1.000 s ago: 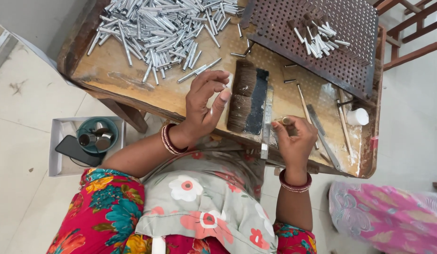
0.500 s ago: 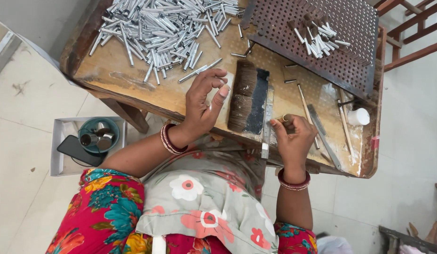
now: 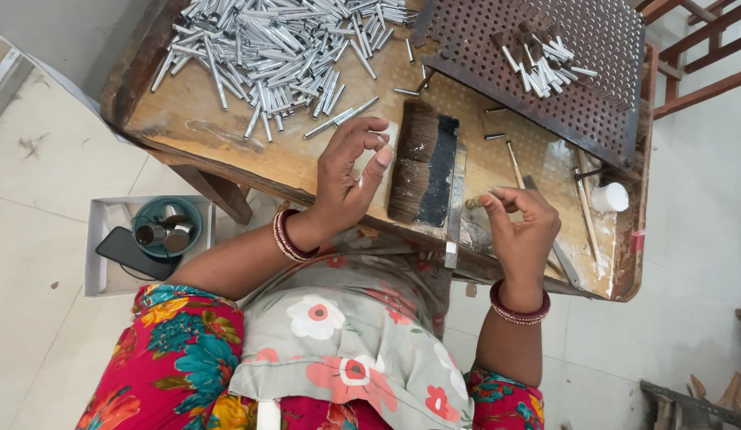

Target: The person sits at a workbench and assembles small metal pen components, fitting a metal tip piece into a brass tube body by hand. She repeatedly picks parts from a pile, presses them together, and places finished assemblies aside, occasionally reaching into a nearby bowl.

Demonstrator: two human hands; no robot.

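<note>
1. Left hand (image 3: 346,179) is hovering over the bench's (image 3: 227,119) near edge, fingers curled loosely, thumb & forefinger pinching something too small to tell, just short of two stray metal tubes (image 3: 339,118).
2. Right hand (image 3: 520,227) is gripping a small brass-tipped piece (image 3: 472,203) btwn thumb & fingers, near the front edge, just right of the flat brush (image 3: 425,163).
3. Step, as I'm reading it: working one small part at a time, w/ tube pile (image 3: 267,48) at far-left corner as stock.
4. Next move is prob. needing a fine pinch on one tube w/o scattering the others.
</note>
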